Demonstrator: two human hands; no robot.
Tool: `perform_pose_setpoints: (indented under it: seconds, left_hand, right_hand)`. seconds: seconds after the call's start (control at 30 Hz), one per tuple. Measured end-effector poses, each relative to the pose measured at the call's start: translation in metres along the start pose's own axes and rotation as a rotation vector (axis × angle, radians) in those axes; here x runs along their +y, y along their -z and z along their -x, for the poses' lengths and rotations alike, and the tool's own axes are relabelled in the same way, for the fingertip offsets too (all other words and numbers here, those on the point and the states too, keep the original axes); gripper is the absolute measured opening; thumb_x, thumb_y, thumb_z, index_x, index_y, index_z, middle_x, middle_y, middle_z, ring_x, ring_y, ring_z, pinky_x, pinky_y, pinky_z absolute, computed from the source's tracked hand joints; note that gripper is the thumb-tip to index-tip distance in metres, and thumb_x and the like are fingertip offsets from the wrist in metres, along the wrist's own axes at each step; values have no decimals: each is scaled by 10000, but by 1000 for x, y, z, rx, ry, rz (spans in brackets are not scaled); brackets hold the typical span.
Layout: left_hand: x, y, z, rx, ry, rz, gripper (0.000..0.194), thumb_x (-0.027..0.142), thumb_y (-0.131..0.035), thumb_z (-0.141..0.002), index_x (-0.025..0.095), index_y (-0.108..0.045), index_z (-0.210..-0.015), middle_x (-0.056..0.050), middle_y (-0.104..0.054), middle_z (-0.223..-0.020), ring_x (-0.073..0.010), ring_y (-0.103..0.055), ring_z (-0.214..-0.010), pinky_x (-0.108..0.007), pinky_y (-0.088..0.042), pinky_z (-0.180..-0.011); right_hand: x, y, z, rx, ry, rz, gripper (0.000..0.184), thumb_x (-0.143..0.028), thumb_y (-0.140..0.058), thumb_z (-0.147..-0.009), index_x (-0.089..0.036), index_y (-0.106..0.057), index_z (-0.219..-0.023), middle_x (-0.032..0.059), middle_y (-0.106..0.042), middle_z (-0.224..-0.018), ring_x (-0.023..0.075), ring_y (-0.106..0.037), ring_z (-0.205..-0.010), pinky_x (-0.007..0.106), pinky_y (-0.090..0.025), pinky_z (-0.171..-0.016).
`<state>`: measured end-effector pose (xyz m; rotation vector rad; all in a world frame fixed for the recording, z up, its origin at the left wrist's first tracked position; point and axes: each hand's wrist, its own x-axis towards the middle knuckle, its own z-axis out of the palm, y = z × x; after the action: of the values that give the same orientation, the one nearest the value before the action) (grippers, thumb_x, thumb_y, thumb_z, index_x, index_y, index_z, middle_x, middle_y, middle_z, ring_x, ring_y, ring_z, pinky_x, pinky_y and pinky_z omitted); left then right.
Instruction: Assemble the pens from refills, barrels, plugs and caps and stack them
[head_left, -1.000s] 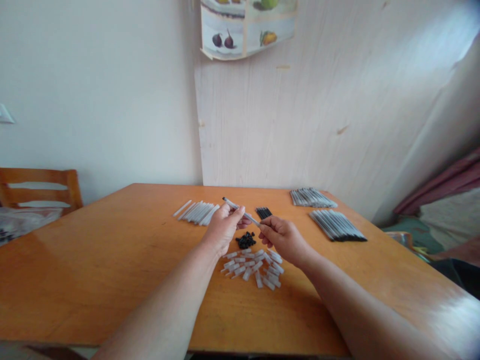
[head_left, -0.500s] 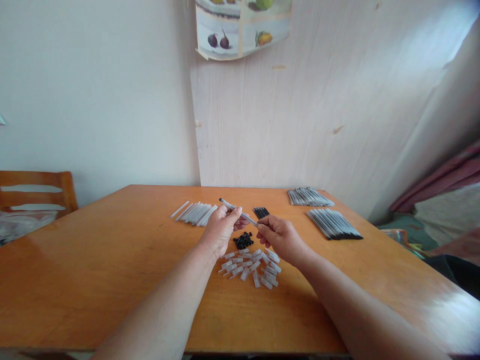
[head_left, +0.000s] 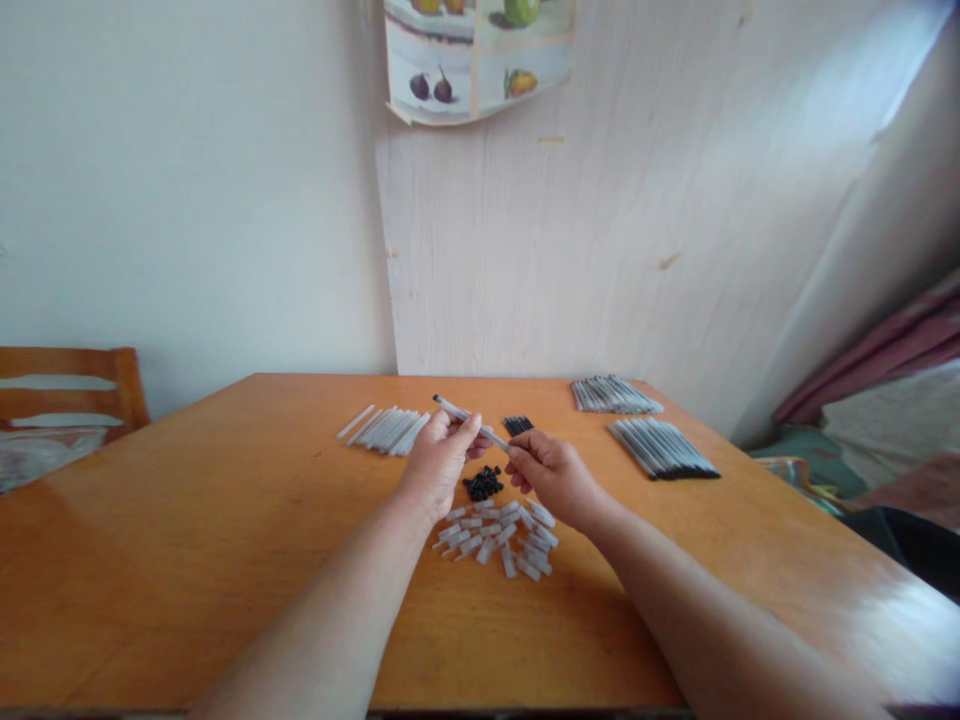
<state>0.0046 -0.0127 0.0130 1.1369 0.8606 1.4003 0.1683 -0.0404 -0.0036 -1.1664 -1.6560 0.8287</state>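
Observation:
A slim translucent pen [head_left: 451,407] with a black end slants between my two hands above the table. My left hand [head_left: 437,458] is closed around its middle, with the black end sticking out past the thumb. The pen's lower right end sits in a pinch of my right hand [head_left: 553,474], whose fingers hide the tip. Just below the hands lies a small heap of black plugs [head_left: 482,484]. Nearer to me are several loose whitish translucent caps [head_left: 507,560]. Behind my right hand is a row of thin black pieces [head_left: 517,426].
Translucent tubes [head_left: 386,430] lie side by side left of my left hand. Two groups of pens, a nearer row [head_left: 660,448] and a farther pile [head_left: 616,394], rest on the right of the wooden table [head_left: 300,560]. A chair [head_left: 124,390] stands at the left.
The view has turned slightly to the right, so everything sits a little farther left. Both hands keep hold of the pen in nearly the same pose.

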Motion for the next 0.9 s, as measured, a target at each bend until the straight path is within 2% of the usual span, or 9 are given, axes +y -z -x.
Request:
perform_pose_setpoints:
  seconds: [0.23, 0.37, 0.47, 0.63, 0.73, 0.9]
  left_hand:
    - [-3, 2, -2, -46, -38, -52, 352, 465, -683, -768, 181, -587, -952, -66, -700, -921, -167, -662, -859, -297, -505, -745]
    - [-6, 4, -4, -53, -132, -158, 303, 437, -635, -810, 197, -594, -990, -48, -692, -908, -159, -650, -849, -284, -486, -759]
    - [-11, 6, -7, -79, -285, -369, 231, 376, -598, -842, 209, -625, -999, -40, -682, -928, -162, -634, -878, -285, -465, -806]
    - [-15, 7, -5, -169, -529, -865, 213, 324, -534, -887, 232, -679, -1013, -65, -671, -969, -199, -593, -935, -307, -434, -823]
    - [-14, 8, -3, -199, -627, -1088, 248, 301, -501, -905, 241, -677, -1069, -73, -650, -942, -211, -573, -930, -318, -425, -807]
    - [-9, 10, -4, -204, -710, -1270, 279, 291, -461, -924, 261, -690, -1080, -76, -623, -889, -214, -563, -888, -327, -407, -771]
  right_hand:
    - [6, -4, -2, -55, -12, 28, 260, -396, -468, -901, -165, -589, -903, 19, -635, -718, 102, -563, -542, 213, -456, -495]
    - [7, 0, -4, 42, 6, 97, 280, -402, -489, -891, -167, -608, -983, 7, -622, -707, 105, -577, -550, 213, -450, -511]
    - [4, 3, -4, 141, 52, 92, 264, -407, -503, -882, -167, -606, -924, 8, -618, -714, 108, -577, -575, 215, -446, -532]
    - [-8, 10, -2, 258, 88, -16, 327, -480, -482, -895, -169, -581, -872, 25, -626, -734, 113, -567, -595, 217, -448, -542]
    - [-11, 13, -1, 255, 85, -29, 338, -492, -493, -884, -169, -584, -845, 24, -624, -720, 115, -560, -592, 217, -437, -532]
    - [-10, 14, -2, 212, 80, 79, 207, -352, -533, -843, -171, -591, -762, -8, -586, -626, 106, -515, -551, 213, -398, -525]
